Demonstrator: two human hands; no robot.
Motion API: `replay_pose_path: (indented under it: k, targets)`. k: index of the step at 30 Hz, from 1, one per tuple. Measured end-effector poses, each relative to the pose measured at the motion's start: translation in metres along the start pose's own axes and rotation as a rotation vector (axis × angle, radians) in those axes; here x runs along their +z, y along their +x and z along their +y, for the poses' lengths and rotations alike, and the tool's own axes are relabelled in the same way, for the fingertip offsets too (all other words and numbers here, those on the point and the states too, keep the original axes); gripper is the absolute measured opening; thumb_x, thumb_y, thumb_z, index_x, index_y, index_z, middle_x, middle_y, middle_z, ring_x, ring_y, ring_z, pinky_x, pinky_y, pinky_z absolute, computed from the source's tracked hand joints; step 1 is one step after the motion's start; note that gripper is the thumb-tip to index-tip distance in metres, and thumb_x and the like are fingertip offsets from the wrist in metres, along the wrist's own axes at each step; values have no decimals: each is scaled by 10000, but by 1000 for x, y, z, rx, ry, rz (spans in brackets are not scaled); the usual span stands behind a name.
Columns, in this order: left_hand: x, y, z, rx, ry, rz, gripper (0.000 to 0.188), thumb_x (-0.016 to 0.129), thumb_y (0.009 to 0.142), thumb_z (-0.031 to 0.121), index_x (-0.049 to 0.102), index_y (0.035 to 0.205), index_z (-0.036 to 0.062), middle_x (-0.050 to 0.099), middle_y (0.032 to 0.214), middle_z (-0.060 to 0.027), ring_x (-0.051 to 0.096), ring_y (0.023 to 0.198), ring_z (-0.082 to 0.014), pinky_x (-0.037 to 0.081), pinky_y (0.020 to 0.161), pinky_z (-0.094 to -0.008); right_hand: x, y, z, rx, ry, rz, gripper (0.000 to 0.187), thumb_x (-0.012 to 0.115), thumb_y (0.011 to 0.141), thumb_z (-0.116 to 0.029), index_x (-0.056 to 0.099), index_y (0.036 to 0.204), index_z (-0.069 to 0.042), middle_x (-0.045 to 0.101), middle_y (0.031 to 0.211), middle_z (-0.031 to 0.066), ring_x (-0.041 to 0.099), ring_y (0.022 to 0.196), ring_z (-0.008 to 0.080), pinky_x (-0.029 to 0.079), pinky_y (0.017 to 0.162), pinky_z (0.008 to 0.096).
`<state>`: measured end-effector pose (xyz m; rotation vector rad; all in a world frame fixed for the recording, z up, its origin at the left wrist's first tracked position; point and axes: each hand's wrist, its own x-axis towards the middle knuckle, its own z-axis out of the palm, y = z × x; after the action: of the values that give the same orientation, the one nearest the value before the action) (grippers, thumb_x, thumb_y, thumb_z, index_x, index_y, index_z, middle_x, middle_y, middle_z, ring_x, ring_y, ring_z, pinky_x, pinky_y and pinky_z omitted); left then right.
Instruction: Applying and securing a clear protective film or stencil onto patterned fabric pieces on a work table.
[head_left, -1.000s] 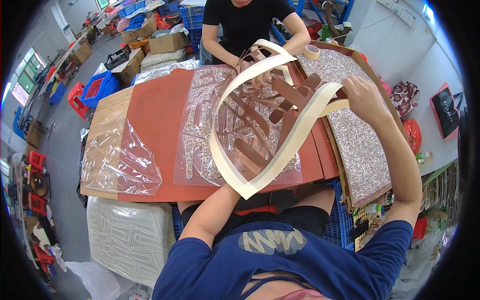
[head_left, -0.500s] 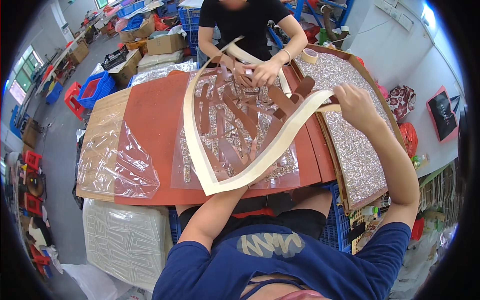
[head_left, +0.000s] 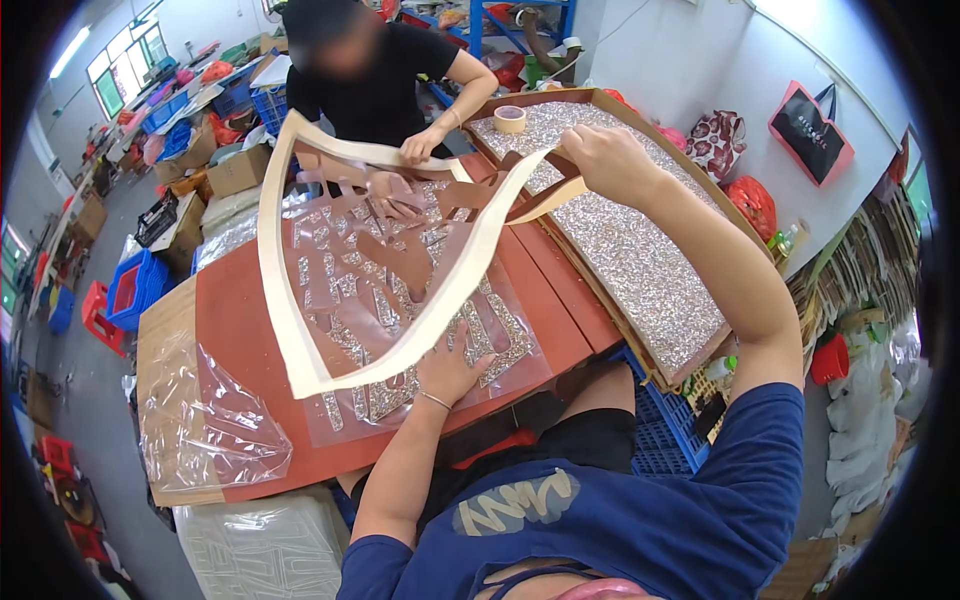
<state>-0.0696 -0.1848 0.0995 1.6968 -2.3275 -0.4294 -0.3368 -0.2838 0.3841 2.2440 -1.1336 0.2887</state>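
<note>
My right hand (head_left: 612, 160) is raised and pinches the right corner of a cream-bordered sheet (head_left: 420, 345), with brown cut strips (head_left: 400, 262) attached inside the border. Most of this sheet is lifted and bowed above a clear sheet of glitter pieces (head_left: 500, 360) on the reddish-brown table mat. My left hand (head_left: 452, 372) lies with fingers spread on the glitter pieces near the table's front edge, partly behind the cream border. Across the table, a co-worker's hand (head_left: 425, 147) grips the far border, while the co-worker's other hand (head_left: 393, 197) is down among the strips.
A glitter-covered board (head_left: 640, 270) with a tape roll (head_left: 510, 120) on it stands at the right. Crinkled clear film (head_left: 210, 430) covers the table's left end. Below are a stack of clear-wrapped sheets (head_left: 260, 550) and a blue crate (head_left: 660, 430).
The view has swung, showing more of the far side. My left hand has come out from under the sheet's strips to lie nearer the front edge. One co-worker's hand has moved to the far border.
</note>
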Motion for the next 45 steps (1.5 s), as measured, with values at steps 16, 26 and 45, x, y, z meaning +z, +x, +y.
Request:
replay_pose_path:
  k: [16, 26, 45]
  targets:
    - [4, 4, -8, 85, -72, 66, 837, 605, 763, 576, 323, 1429, 155, 230, 1495, -165, 113, 1368, -461, 53, 1101, -588, -15, -15, -14, -68, 119, 0, 109, 562, 775, -85, 483, 832, -35, 530, 749, 97, 578, 718, 282, 459, 621, 397]
    - [-5, -1, 0, 124, -147, 177, 770, 607, 748, 587, 426, 1368, 167, 375, 1426, -131, 302, 1334, -354, 105, 1064, -635, -18, -64, 57, 87, 13, -36, 111, 559, 782, -98, 543, 882, -52, 575, 814, 117, 601, 768, 303, 480, 671, 407]
    - [3, 16, 2, -145, 77, 74, 841, 426, 784, 720, 316, 1435, 198, 170, 1501, -223, 34, 1374, -487, -20, 1020, -694, 102, -287, 119, 423, 337, -123, 307, 419, 970, -120, 504, 1242, -5, 567, 1180, 184, 522, 1129, 341, 402, 965, 343]
